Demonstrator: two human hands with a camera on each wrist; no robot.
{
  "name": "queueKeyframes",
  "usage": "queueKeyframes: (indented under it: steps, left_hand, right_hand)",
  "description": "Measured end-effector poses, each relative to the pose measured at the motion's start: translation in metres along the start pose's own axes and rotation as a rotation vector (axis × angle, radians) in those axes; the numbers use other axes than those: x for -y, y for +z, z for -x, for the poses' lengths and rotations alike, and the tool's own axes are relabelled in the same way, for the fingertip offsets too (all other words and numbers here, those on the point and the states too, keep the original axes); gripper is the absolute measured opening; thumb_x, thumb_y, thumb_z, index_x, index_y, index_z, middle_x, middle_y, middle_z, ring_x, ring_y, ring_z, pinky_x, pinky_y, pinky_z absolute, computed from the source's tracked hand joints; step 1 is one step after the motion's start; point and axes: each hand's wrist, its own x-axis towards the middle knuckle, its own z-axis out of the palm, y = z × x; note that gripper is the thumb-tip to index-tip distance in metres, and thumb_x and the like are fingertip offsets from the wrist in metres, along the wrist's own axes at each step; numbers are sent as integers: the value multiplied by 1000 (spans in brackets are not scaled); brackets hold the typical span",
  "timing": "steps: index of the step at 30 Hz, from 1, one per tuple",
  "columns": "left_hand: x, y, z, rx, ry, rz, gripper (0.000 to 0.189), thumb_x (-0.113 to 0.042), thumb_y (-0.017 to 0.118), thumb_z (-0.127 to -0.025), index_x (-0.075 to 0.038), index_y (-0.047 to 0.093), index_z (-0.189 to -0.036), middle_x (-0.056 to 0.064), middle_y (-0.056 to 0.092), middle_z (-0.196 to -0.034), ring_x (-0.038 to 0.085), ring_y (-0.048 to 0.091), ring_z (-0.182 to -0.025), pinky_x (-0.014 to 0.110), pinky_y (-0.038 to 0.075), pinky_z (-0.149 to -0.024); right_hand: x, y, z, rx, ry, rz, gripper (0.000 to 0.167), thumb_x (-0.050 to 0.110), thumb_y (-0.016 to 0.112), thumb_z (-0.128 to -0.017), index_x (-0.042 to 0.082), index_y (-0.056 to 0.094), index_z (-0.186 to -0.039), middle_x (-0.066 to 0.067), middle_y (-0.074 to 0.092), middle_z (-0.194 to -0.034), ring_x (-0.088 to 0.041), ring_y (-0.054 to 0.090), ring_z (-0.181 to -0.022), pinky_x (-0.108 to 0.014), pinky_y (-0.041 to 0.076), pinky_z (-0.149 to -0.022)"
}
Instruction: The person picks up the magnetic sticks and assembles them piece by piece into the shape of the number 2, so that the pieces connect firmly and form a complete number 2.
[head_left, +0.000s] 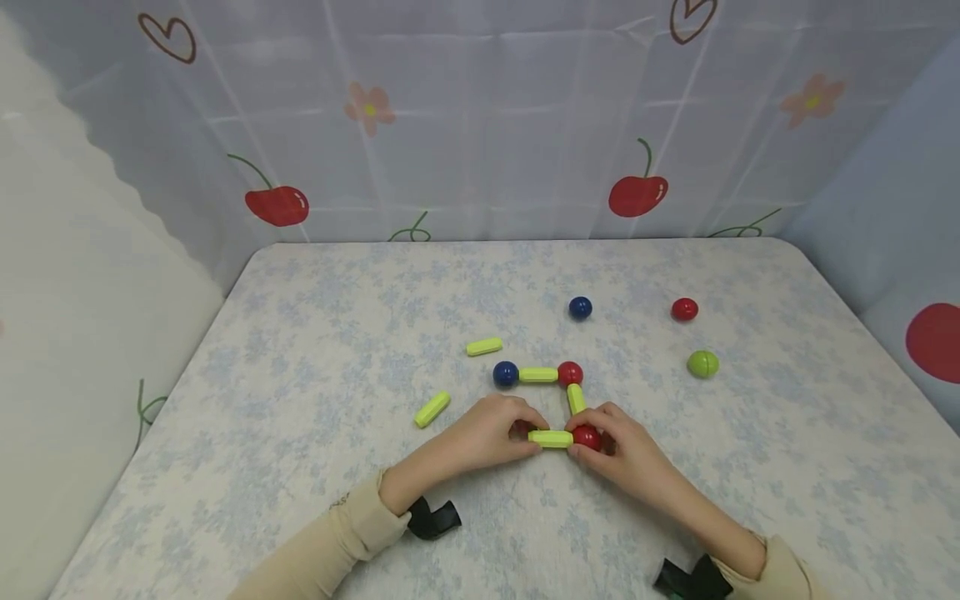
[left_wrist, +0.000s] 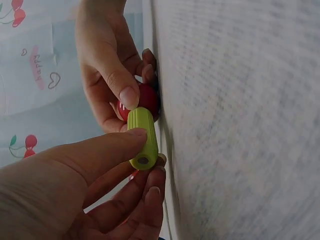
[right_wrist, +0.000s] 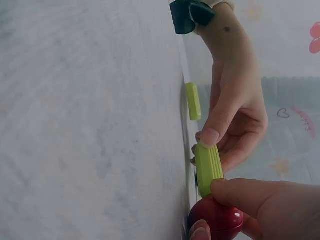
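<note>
Between the thumb and fingers of my left hand point(head_left: 491, 433) is the free end of a yellow-green ridged rod point(head_left: 551, 439). A grey disc shows in that rod's end in the left wrist view. My right hand point(head_left: 633, 458) grips the red ball point(head_left: 587, 437) at the rod's other end, its thumb also on the rod point(right_wrist: 207, 167). From this ball a second rod point(head_left: 576, 398) runs up to another red ball point(head_left: 570, 373). A third rod point(head_left: 537, 375) links that one to a blue ball point(head_left: 506, 374), forming an open three-sided shape on the table.
Two loose yellow-green rods point(head_left: 432, 410) lie left of the shape. Behind and to the right sit a blue ball point(head_left: 580, 308), a red ball point(head_left: 684, 310) and a green ball point(head_left: 702, 364). A patterned curtain point(head_left: 480, 125) hangs along the back edge of the table point(head_left: 300, 333).
</note>
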Motion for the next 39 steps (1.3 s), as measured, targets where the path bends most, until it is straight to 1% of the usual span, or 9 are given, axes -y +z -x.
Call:
queueKeyframes:
  steps: [12,18,21,25,28,30,34,37,39]
  left_hand:
    - [8,-2,-3,17,2,56,21,-9,73,-82,-8,72,-103,-6,63,-87,1,55,-75,16,45,-65]
    - [10,-4,-3,15,8,69,18,-7,74,-81,-6,72,-99,-3,62,-86,4,55,-75,17,46,-66]
    - [13,-3,-3,10,-9,107,18,-8,74,-81,-6,71,-99,-4,62,-83,2,54,-72,18,46,-64]
    - [18,-2,-4,4,-29,173,19,-7,74,-81,-5,70,-99,-7,62,-77,2,55,-68,20,47,-61]
    - [21,-2,-5,6,-25,201,19,-6,74,-81,-5,70,-100,-7,61,-75,3,55,-66,20,47,-60]
    - [21,-2,-5,13,-22,208,19,-6,74,-81,-5,71,-100,-7,61,-76,3,55,-66,21,47,-60]
    - [21,-2,-4,21,-25,219,19,-5,74,-81,-4,71,-100,-6,62,-77,2,55,-67,20,47,-60]
    - [21,-2,-4,21,-26,224,20,-5,74,-81,-4,71,-101,-6,62,-77,3,55,-68,20,48,-61]
    - [20,-2,-4,21,-24,226,21,-6,74,-81,-4,71,-101,-6,62,-78,3,55,-68,21,48,-61]
  right_hand:
    - [0,-5,-7,27,-6,16,21,9,74,-82,13,65,-101,2,46,-82,-13,41,-65,-25,38,-54]
    - [-1,-7,-8,36,-15,-8,23,10,73,-82,12,66,-104,1,47,-83,-13,41,-65,-25,39,-54]
    - [-2,-13,-8,91,-13,-23,29,15,71,-85,11,65,-112,0,49,-87,-14,44,-67,-26,41,-55]
    - [-6,-27,-10,201,-8,-69,38,22,66,-89,9,60,-124,-6,55,-103,-16,51,-73,-28,46,-59]
    - [-10,-39,-12,252,-13,-98,38,22,63,-91,7,59,-126,-9,56,-112,-17,56,-78,-30,49,-62]
    - [-12,-44,-12,271,-13,-106,37,21,62,-92,6,58,-126,-11,57,-113,-17,58,-79,-30,49,-61]
    - [-14,-43,-12,276,-51,-97,36,20,63,-91,4,59,-124,-9,58,-109,-15,57,-76,-29,49,-62]
    - [-12,-33,-10,253,-68,-70,38,21,67,-89,6,60,-123,-6,54,-101,-14,51,-74,-27,46,-62]
    - [-9,-25,-8,223,-57,-44,39,23,70,-86,9,62,-121,-2,50,-96,-15,47,-74,-26,44,-62]
